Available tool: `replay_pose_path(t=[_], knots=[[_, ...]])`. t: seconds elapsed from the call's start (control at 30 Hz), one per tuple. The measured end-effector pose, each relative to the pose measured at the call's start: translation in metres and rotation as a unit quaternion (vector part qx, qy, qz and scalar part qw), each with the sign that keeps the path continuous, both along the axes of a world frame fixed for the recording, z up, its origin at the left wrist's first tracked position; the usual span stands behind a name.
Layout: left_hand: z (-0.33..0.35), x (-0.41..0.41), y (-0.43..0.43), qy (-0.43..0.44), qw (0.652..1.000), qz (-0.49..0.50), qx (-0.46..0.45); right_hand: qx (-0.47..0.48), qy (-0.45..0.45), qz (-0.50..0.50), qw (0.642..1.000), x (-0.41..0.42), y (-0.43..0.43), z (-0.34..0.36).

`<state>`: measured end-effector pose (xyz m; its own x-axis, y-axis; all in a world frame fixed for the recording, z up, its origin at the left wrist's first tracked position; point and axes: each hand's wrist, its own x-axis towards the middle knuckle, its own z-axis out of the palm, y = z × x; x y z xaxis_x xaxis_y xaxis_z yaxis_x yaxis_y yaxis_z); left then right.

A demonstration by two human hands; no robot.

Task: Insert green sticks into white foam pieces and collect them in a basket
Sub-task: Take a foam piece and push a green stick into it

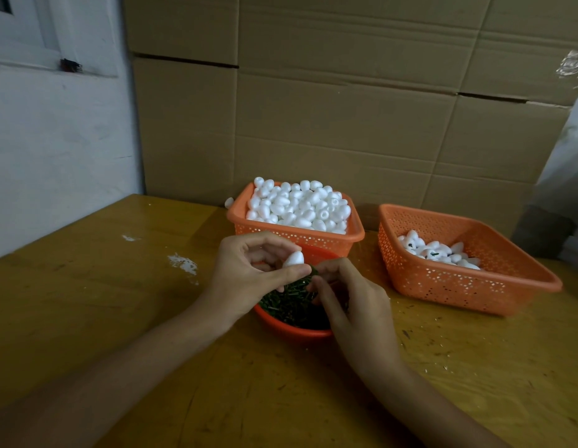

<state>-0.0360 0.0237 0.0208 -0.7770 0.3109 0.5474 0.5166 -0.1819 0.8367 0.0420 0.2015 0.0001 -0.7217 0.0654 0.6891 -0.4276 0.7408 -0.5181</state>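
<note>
Head view: left hand [248, 270] pinches a foam piece [294, 258] above a red bowl [290, 329] of green sticks [290, 303] on the counter [119, 302]. Right hand [355, 305], fingers curled, pinches a stick [314, 271] just beside it. Stuck pieces [433, 252] lie in the right basket [459, 282].

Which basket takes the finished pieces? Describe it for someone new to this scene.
On the wooden table, two square orange baskets stand before the cardboard wall. It is the right basket. Unlike the left basket, heaped with plain foam, it holds only a small pile of foam pieces showing green stick ends.
</note>
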Motion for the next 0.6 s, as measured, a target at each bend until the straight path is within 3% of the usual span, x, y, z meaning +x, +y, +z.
replay_pose_path(t=[0.6], knots=[[-0.0006,-0.0044,-0.0027,-0.011,1.0,-0.011,0.027,0.007,-0.007,-0.002,1.0,0.002,-0.0012,0.0019]])
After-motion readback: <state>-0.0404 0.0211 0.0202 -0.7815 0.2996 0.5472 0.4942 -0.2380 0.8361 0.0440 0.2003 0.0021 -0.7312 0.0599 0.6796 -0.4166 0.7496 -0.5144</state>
